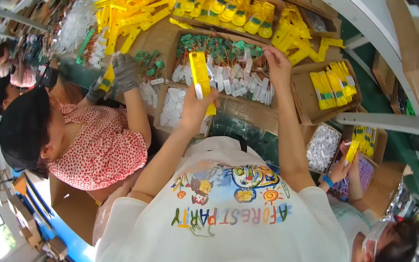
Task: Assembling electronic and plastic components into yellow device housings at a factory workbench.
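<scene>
My left hand (197, 108) is closed around a long, narrow yellow plastic casing (200, 73), held upright over the near side of a cardboard box (172, 50). White parts (237, 81) with thin wires and small green circuit boards (218, 44) fill that box. At its right end is my right hand (278, 65), thumb and fingertips drawn together beside the boards. Whatever may be between those fingertips is too small to make out. Just left of my left hand, loose white pieces (173, 106) lie in a smaller box.
Yellow casings (133, 7) are heaped at the back, and a box of yellow pieces with green boards (229, 7) stands behind. Another box (304, 99) is at right. A gloved co-worker (99, 146) sits left; another person (360, 233) works lower right. A white metal frame (365, 18) arches over.
</scene>
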A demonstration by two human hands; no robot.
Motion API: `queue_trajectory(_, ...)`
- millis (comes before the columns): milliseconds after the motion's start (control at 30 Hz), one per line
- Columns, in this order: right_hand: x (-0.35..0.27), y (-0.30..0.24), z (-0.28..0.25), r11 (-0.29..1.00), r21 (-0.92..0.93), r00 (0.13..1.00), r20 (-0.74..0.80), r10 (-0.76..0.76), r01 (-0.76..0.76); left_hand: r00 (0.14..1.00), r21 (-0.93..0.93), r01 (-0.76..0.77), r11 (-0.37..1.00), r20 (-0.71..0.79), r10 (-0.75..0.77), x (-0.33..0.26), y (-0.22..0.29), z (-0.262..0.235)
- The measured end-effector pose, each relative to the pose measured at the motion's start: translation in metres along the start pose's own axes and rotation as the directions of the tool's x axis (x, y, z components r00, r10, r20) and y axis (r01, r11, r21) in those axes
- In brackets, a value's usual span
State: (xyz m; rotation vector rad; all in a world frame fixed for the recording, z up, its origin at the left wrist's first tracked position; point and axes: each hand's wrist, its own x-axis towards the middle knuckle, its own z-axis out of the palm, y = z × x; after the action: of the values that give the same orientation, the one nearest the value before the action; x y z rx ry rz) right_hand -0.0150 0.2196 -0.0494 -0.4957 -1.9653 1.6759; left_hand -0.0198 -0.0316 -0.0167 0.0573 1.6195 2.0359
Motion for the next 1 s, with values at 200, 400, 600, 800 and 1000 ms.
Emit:
queue_trajectory(200,-0.023,-0.028,-0.007,0.972,0.210,0.991,-0.108,-0.079,0.101,0.920,0.436,-0.390,0.811,0.147,0.363,0.035,0.026,0.038)
queue_trajectory(400,-0.047,-0.046,0.000,0.919,0.393,1.000,0.026,0.015,-0.024,0.833,0.538,-0.544,0.644,0.255,0.490,0.035,0.055,0.083)
queue_trajectory(600,-0.066,-0.058,-0.001,0.819,0.534,0.975,0.179,0.132,-0.209,0.843,0.283,-0.534,0.797,0.248,0.477,0.028,0.058,0.078)
queue_trajectory(800,-0.081,-0.072,0.007,0.758,0.481,0.817,0.565,0.116,-0.440,0.864,0.335,-0.499,0.799,0.264,0.429,0.013,0.070,0.070)
queue_trajectory(1000,-0.084,-0.076,0.003,0.784,0.454,0.841,0.518,0.155,-0.425,0.817,0.333,-0.576,0.747,0.255,0.517,0.013,0.068,0.061)
